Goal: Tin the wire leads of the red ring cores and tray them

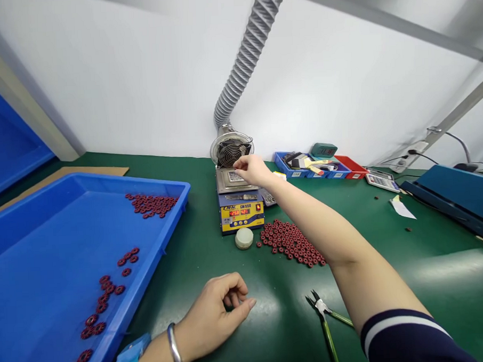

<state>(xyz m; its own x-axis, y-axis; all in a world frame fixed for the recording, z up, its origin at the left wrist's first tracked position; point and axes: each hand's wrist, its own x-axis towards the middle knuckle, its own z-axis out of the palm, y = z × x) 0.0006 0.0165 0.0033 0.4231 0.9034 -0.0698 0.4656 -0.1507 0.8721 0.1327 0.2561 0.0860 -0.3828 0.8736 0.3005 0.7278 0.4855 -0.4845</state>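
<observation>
My right hand (252,170) reaches out over a small yellow-and-blue heating unit (242,219) with a lit red display. Thumb and fingers are pinched together above the metal top plate (225,186); whatever is between them is too small to make out. Near the front, my left hand (219,312) hovers at the green table (205,257), fingers loosely curled, thumb apart, nothing visible in it. A heap of small dark-red toothed rings (290,242) lies right of the unit. In front of it sits a round whitish lidded tin or pad (244,238).
A large blue tray (149,275) at left holds more red rings. Green-handled cutters (322,311) lie under my right forearm. A ribbed exhaust hose (244,58) rises behind the unit. Further right are small blue bins (297,173), a red bin (353,168) and a calculator (381,181).
</observation>
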